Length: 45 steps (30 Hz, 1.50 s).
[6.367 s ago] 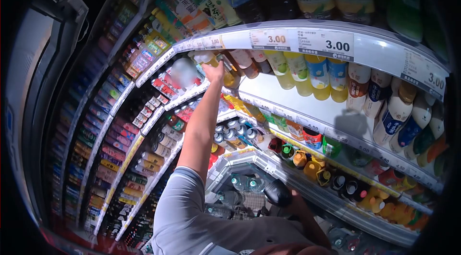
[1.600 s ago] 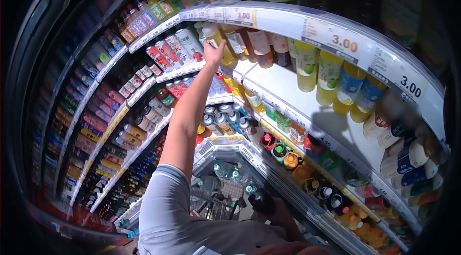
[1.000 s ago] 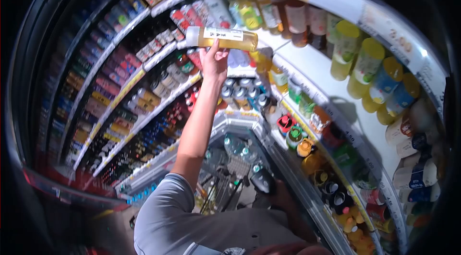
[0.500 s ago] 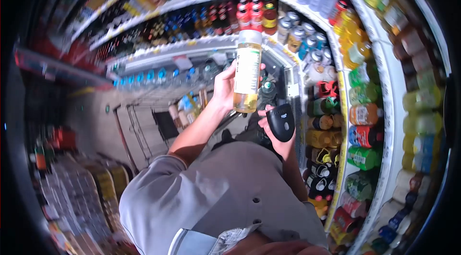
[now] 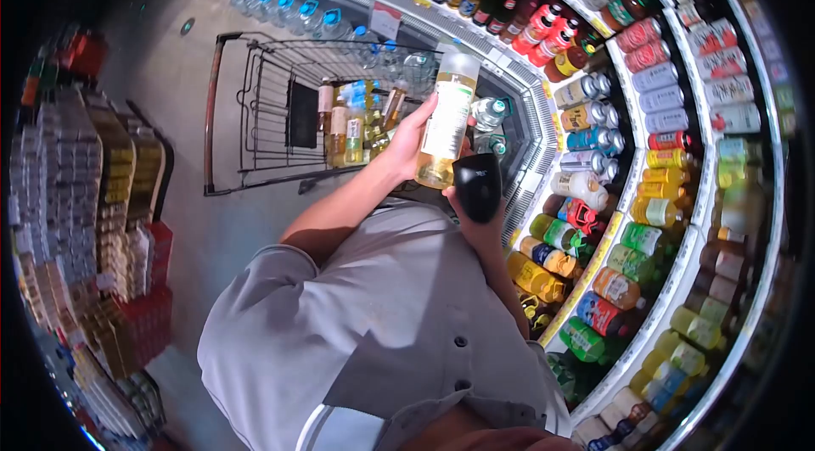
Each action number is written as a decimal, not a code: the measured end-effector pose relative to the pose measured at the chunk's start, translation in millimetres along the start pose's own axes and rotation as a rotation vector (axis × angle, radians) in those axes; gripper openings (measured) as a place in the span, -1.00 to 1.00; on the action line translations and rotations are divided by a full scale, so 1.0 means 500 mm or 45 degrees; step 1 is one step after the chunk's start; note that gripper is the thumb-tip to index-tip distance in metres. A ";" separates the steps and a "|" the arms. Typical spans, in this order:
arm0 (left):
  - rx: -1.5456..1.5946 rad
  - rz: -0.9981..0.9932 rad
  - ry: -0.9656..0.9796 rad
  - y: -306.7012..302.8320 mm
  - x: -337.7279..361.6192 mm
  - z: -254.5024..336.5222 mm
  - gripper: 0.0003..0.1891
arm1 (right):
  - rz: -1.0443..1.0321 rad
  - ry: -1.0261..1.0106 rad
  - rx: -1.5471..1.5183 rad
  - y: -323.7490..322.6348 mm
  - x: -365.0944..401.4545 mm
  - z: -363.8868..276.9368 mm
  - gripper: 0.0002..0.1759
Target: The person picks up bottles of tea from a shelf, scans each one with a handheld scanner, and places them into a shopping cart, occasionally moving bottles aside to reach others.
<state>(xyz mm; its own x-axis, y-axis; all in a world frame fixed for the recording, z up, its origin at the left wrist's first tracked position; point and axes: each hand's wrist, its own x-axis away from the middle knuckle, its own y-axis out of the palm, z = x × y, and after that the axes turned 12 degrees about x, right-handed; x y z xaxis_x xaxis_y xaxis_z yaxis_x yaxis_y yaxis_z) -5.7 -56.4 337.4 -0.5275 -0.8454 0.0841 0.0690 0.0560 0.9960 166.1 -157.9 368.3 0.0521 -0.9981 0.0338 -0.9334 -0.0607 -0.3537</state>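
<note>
The left hand [image 5: 413, 141] has its fingers closed around a clear plastic bottle with yellow liquid and white label [image 5: 446, 124], in front of the grey cloth shirt [image 5: 365, 307]. The right hand [image 5: 472, 227] grips a rounded black device [image 5: 479, 188] near the bottle's base.

Left hand [image 5: 409, 142] curled, right hand [image 5: 480, 231] curled nearby

Bottle [image 5: 446, 124]: smooth clear plastic; handheld device [image 5: 478, 188]: glossy plastic; shirt [image 5: 340, 307]: matt cloth; cart [image 5: 215, 112]: metal wire.
</note>
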 end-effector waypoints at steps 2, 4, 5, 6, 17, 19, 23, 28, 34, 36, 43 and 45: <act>-0.167 0.185 0.124 -0.015 0.022 0.023 -0.43 | -0.047 0.048 0.137 0.022 -0.010 -0.028 -0.57; -0.105 0.264 0.140 -0.051 0.037 0.046 -0.44 | -0.150 0.057 0.138 0.043 -0.038 -0.039 -0.66; -0.066 0.330 0.151 -0.069 0.044 0.061 -0.44 | -0.168 0.069 0.153 0.051 -0.048 -0.039 -0.66; -0.058 0.273 0.110 -0.086 0.056 0.080 -0.44 | -0.241 0.079 0.196 0.060 -0.057 -0.039 -0.66; -0.251 0.327 -0.132 -0.196 0.114 0.294 -0.55 | -0.646 0.041 0.377 0.112 -0.105 -0.057 -0.54; -0.333 0.252 -0.122 -0.215 0.114 0.323 -0.51 | -0.634 0.029 0.387 0.130 -0.106 -0.048 -0.54; -0.402 0.323 -0.135 -0.239 0.108 0.363 -0.49 | -0.615 0.007 0.329 0.163 -0.118 -0.045 -0.55; -0.131 0.413 -0.256 -0.259 0.108 0.402 -0.53 | -0.600 -0.020 0.352 0.195 -0.134 -0.047 -0.58; -0.978 0.819 -0.124 -0.401 0.095 0.423 -0.48 | -0.410 0.253 0.338 0.235 -0.105 0.003 -0.61; -1.032 1.061 -0.055 -0.439 0.092 0.411 -0.44 | -0.337 0.287 0.335 0.236 -0.094 0.005 -0.62; -1.354 1.437 0.024 -0.641 0.091 0.329 -0.16 | -0.325 0.439 0.266 0.218 -0.055 -0.024 -0.60; -1.167 1.336 -0.024 -0.780 0.085 0.321 -0.03 | -0.237 0.646 0.255 0.212 -0.023 -0.002 -0.51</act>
<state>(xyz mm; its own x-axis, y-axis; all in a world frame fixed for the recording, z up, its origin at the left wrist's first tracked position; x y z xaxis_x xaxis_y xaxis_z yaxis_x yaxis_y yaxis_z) -191.0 -28.6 -42.6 0.1049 -0.6182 0.7790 0.9546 0.2822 0.0954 66.2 -152.9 331.6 -0.0143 -0.8421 0.5391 -0.8367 -0.2851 -0.4675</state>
